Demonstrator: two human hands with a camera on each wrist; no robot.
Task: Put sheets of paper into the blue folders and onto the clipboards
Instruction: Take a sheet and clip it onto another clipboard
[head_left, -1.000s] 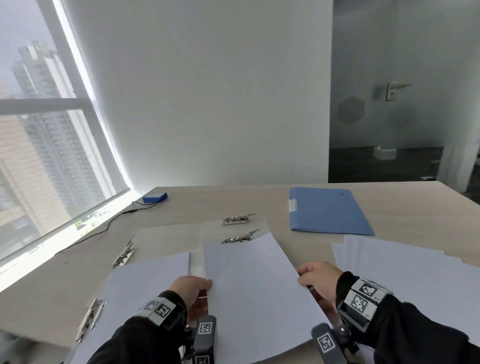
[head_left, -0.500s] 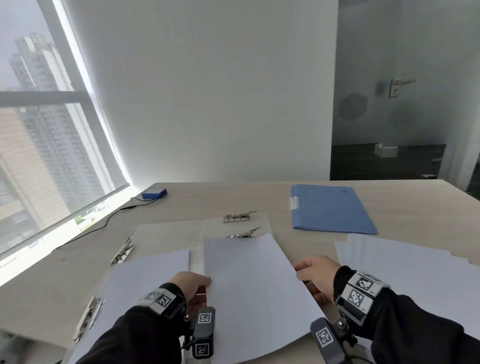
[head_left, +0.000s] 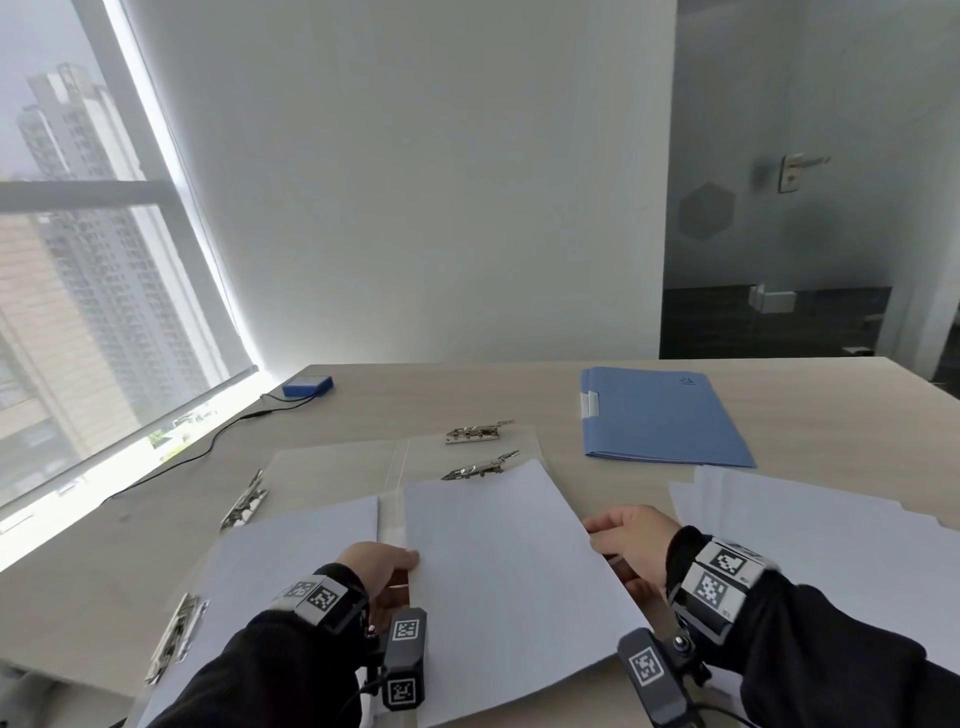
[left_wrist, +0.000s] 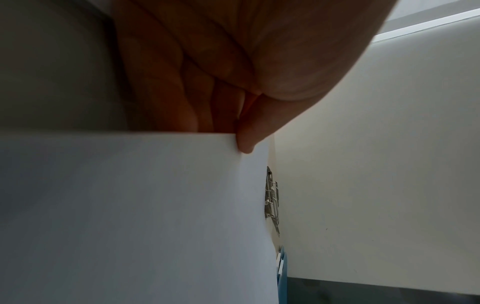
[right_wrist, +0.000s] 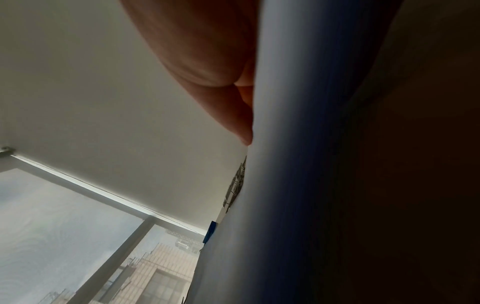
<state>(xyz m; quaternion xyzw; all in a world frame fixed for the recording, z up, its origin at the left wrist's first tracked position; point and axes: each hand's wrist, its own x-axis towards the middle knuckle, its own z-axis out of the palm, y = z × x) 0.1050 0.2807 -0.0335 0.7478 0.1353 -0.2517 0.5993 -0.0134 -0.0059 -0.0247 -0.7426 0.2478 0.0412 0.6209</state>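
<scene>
- Both hands hold one sheet (head_left: 498, 582) by its side edges: the left hand (head_left: 376, 564) pinches the left edge, thumb on top as the left wrist view shows, and the right hand (head_left: 631, 538) grips the right edge. I'd say two hands keep the thin sheet flat and square while it is guided.
- The sheet's far edge lies just at the near clip (head_left: 480, 467) of a clear clipboard (head_left: 332, 462), so the aim looks to be tucking it under that clip.
- I cannot tell if the edge is already under the clip; neither hand is on the lever, so it would likely need opening.
- A second clip (head_left: 478, 431) sits just beyond, on another board by the look of it.
- Further left, another sheet (head_left: 291, 556) lies on a board with clips (head_left: 244, 501) along its left side; it seems already served.
- The blue folder (head_left: 660, 415) lies closed, well off to the far right.
- The spare paper (head_left: 810, 530) is fanned by the right arm, handy for the next pick.
</scene>
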